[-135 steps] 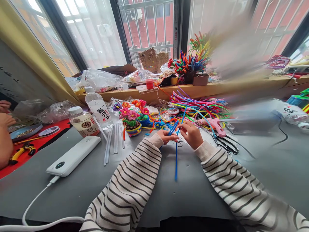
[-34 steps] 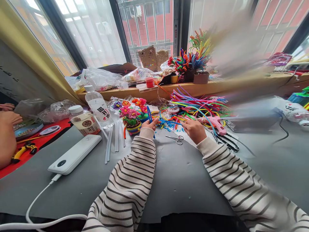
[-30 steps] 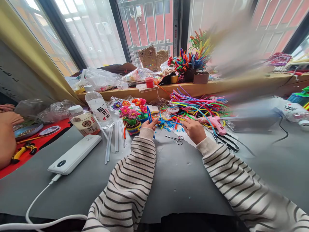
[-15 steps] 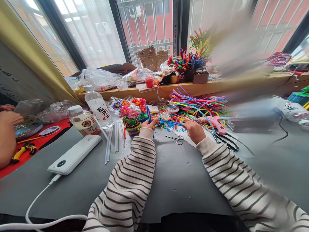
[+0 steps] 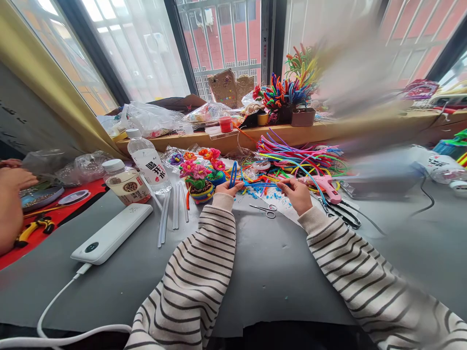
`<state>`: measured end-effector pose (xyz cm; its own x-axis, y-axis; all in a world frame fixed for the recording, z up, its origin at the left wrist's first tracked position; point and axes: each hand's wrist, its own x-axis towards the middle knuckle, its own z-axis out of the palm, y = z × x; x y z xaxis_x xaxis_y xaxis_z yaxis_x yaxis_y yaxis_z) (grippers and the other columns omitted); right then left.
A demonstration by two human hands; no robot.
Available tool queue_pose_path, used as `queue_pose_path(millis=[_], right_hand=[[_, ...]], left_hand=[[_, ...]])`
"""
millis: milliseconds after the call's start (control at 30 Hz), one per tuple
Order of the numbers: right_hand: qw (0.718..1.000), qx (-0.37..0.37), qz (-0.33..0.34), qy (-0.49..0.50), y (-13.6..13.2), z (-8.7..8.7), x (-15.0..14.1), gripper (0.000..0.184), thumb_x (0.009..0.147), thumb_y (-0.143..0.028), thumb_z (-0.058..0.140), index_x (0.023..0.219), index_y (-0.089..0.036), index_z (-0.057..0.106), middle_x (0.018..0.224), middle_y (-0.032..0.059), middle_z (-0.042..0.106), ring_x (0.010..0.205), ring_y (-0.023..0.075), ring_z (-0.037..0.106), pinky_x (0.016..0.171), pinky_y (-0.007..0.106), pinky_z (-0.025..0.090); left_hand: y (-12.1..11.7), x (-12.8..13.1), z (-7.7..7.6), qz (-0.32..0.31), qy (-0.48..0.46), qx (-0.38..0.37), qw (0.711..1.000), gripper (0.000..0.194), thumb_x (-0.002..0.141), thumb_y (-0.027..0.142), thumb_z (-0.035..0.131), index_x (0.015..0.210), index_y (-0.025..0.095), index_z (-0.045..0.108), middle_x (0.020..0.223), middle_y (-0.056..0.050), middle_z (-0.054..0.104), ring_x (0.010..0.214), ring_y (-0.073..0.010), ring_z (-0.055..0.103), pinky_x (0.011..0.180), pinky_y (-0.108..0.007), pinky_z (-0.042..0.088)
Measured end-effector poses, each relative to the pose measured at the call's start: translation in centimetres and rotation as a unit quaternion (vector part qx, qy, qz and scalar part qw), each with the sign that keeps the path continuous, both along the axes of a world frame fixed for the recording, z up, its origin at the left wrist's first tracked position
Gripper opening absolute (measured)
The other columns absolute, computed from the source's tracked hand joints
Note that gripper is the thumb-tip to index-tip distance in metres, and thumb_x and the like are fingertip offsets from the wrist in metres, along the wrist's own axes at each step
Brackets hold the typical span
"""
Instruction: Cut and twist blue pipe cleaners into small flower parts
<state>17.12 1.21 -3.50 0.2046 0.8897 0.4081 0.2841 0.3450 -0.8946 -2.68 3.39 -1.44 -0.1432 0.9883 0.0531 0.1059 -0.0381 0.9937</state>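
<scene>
A bent blue pipe cleaner (image 5: 260, 184) stretches between my two hands above the table. My left hand (image 5: 229, 188) pinches it at one side, and a narrow blue loop stands up from those fingers. At the other side my right hand (image 5: 297, 193) is closed on its end. Just below the pipe cleaner, small scissors (image 5: 268, 210) lie on the grey mat, next to blue fuzz scraps on white paper. Left of my left hand stands a small pot (image 5: 201, 193) with pink pipe-cleaner flowers (image 5: 195, 170).
A pink glue gun (image 5: 324, 187) lies right of my right hand, before a heap of colourful pipe cleaners (image 5: 292, 155). Clear sticks (image 5: 175, 209), two bottles (image 5: 149, 163) and a white power bank (image 5: 113, 233) stand or lie leftward. Another person's arm (image 5: 10, 209) is at far left.
The blue loop at my left hand has shifted right and now shows two separate strands. My right hand has moved slightly right. Both hands keep hold of the pipe cleaner.
</scene>
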Motion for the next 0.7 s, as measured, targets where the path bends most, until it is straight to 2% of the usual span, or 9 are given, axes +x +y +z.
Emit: queue_pose_path(millis=[100,233,333,400,467,700], right_hand=[[0.979,-0.070,0.029,0.189,0.2,0.0,-0.2,0.029,0.054,-0.039,0.061,0.067,-0.014,0.055,0.048,-0.0033,0.051,0.043,0.0066,0.046,0.041,0.019,0.038],[0.903,-0.160,0.070,0.393,0.1,0.5,-0.2,0.023,0.049,-0.027,0.068,0.062,-0.016,0.054,0.050,-0.0049,0.053,0.042,0.0032,0.044,0.039,0.014,0.038],[0.843,-0.197,0.126,0.485,-0.1,1.0,0.0,0.018,0.052,-0.023,0.067,0.061,-0.015,0.054,0.048,-0.0057,0.050,0.042,0.0022,0.043,0.038,0.012,0.038],[0.820,-0.208,0.159,0.509,-0.1,1.1,0.0,0.015,0.055,-0.023,0.066,0.061,-0.015,0.055,0.046,-0.0062,0.048,0.041,0.0017,0.043,0.037,0.012,0.038],[0.819,-0.197,0.172,0.510,0.0,1.0,-0.1,0.015,0.057,-0.025,0.065,0.061,-0.015,0.054,0.044,-0.0065,0.046,0.040,0.0013,0.042,0.036,0.011,0.037],[0.864,-0.147,0.136,0.462,0.1,0.5,0.0,0.017,0.053,-0.027,0.066,0.063,-0.016,0.056,0.045,-0.0070,0.047,0.043,0.0015,0.044,0.037,0.011,0.037]], left_hand=[[-0.1,0.1,0.0,-0.030,0.037,-0.012,0.999,0.029,0.045,0.035,0.064,0.063,0.013,0.060,0.052,0.000,0.059,0.035,-0.0022,0.029,0.035,-0.019,0.023],[-0.2,0.3,0.1,-0.091,0.085,-0.030,0.992,0.030,0.045,0.037,0.064,0.061,0.013,0.057,0.054,0.000,0.059,0.037,-0.0028,0.030,0.037,-0.019,0.025],[-0.4,0.5,0.1,-0.137,0.107,-0.038,0.984,0.030,0.046,0.039,0.063,0.059,0.013,0.054,0.054,0.000,0.060,0.037,-0.0029,0.031,0.038,-0.019,0.025],[-0.5,0.6,0.1,-0.156,0.113,-0.039,0.980,0.030,0.047,0.039,0.063,0.059,0.013,0.052,0.055,-0.001,0.060,0.037,-0.0026,0.030,0.037,-0.019,0.025],[-0.7,0.7,0.2,-0.173,0.115,-0.044,0.977,0.030,0.048,0.038,0.062,0.060,0.014,0.051,0.055,-0.001,0.060,0.036,-0.0022,0.029,0.037,-0.018,0.024],[-1.2,1.0,0.3,-0.205,0.103,-0.055,0.972,0.031,0.049,0.034,0.062,0.072,0.014,0.056,0.052,0.000,0.059,0.035,-0.0023,0.028,0.037,-0.019,0.022]])
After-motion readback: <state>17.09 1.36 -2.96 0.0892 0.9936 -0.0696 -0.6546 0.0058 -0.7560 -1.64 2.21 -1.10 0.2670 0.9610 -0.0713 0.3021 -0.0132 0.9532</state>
